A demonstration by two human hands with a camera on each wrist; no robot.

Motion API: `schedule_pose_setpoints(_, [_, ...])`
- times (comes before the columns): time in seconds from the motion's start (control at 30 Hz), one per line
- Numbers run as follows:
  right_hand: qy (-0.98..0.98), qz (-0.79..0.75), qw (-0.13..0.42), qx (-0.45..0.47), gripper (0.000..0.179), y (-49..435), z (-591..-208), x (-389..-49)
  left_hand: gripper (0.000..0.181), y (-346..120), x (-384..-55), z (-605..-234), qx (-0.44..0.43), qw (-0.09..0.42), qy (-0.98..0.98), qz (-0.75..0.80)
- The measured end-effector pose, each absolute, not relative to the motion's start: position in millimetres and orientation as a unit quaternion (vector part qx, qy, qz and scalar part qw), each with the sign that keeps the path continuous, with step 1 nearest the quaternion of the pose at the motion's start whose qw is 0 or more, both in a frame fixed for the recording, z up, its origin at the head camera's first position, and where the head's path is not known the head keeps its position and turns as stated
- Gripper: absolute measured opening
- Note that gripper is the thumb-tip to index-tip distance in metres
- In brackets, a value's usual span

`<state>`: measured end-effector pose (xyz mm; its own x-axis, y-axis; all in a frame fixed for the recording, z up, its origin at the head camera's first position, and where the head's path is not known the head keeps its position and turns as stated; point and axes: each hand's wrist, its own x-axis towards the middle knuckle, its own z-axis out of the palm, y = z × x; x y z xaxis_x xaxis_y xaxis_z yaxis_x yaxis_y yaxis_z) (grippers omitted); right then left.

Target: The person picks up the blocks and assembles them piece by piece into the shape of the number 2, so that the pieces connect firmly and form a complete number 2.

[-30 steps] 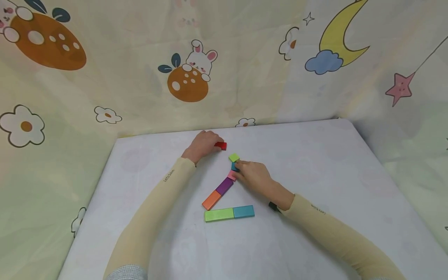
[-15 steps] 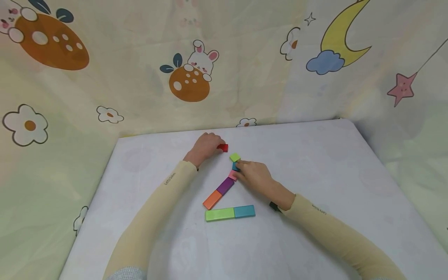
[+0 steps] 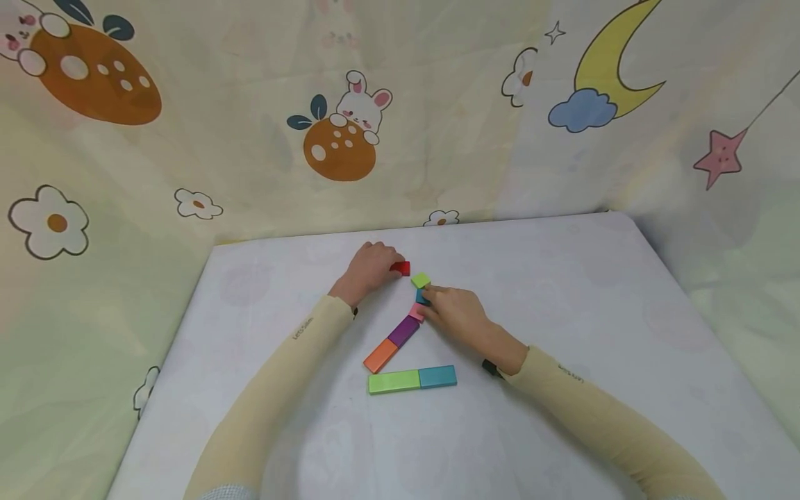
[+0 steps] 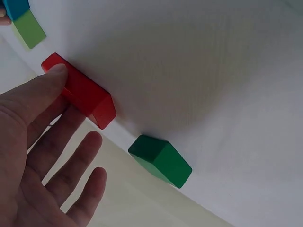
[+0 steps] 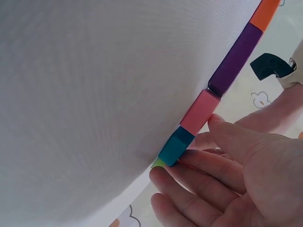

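My left hand [image 3: 370, 269] pinches a red block [image 4: 87, 92] between thumb and fingers at the table's far side; its other fingers spread loosely. Just past it stands a dark green block [image 4: 161, 161], hidden behind that hand in the head view. My right hand [image 3: 459, 312] touches the side of the row with thumb and fingertips, the thumb at a pink block [image 5: 201, 112] and the fingers by a teal block [image 5: 176, 146]. A light green block [image 3: 421, 280] continues the row toward the red one, with a gap between them. Purple [image 3: 403, 331] and orange [image 3: 380, 355] blocks form the row's near end.
Nearer the front, a long light green block [image 3: 394, 382] and a teal-blue block [image 3: 438, 376] lie end to end. White cloth covers the table [image 3: 531, 444]. A patterned curtain [image 3: 437, 139] hangs behind the far edge.
The left hand has brought the red block slightly nearer and to the right, toward the light green block. The right hand stays by the row. The view has shifted slightly.
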<state>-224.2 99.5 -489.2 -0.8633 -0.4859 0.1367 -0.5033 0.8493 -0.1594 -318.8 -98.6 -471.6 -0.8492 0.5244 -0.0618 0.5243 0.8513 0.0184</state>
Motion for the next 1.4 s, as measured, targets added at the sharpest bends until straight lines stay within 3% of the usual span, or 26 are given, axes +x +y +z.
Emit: schedule_pose_setpoints(1.4, [-0.960,0.112,0.027,0.256,0.037,100.4,-485.9,-223.8,0.029,-91.3,-314.3,-470.6,0.301,0.019,0.953,0.020])
